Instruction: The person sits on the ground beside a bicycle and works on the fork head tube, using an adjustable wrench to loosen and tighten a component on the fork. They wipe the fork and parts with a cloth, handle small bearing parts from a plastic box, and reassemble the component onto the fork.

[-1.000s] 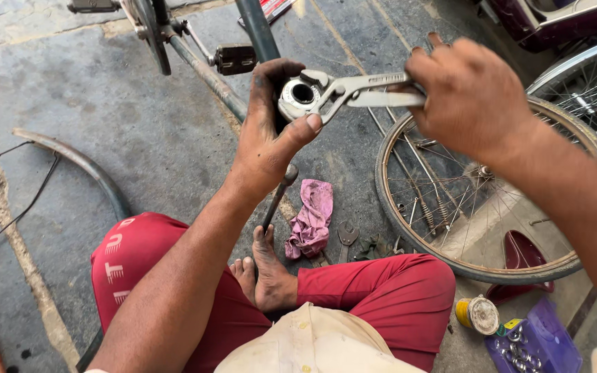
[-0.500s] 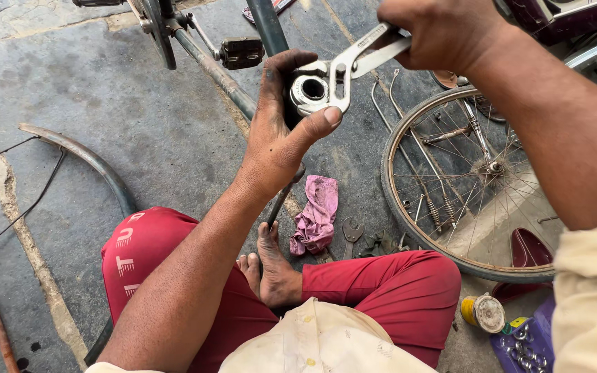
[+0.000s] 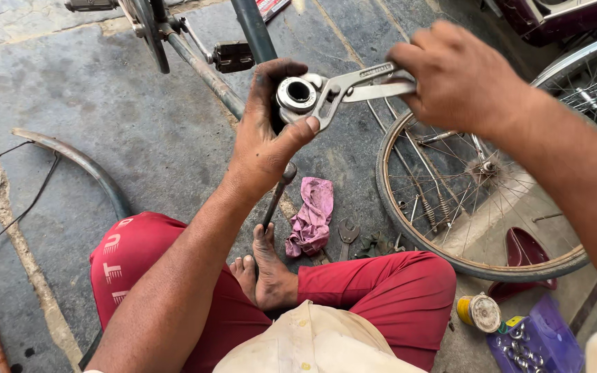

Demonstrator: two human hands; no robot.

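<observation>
My left hand [image 3: 265, 138] wraps around the dark end of a bicycle frame tube, where a round silver bearing cup [image 3: 296, 94] faces me. My thumb rests under the jaws of silver slip-joint pliers [image 3: 343, 88], which are clamped around that ring. My right hand [image 3: 459, 77] grips the pliers' handles from the right. The dark frame tube [image 3: 251, 29] runs up and away behind the ring. A thin metal rod [image 3: 276, 197] hangs down below my left hand toward my bare foot [image 3: 265, 269].
A bare bicycle wheel [image 3: 478, 200] lies on the stone floor at right. A pink rag [image 3: 312, 214] and a spanner [image 3: 347, 235] sit beside my red-trousered legs. A curved mudguard [image 3: 84, 169] lies left; a small tin [image 3: 479, 312] and purple box [image 3: 537, 342] sit lower right.
The pliers' handles swung up toward the top of view half a second ago and have now come back down to the right. My left hand stays on the tube end.
</observation>
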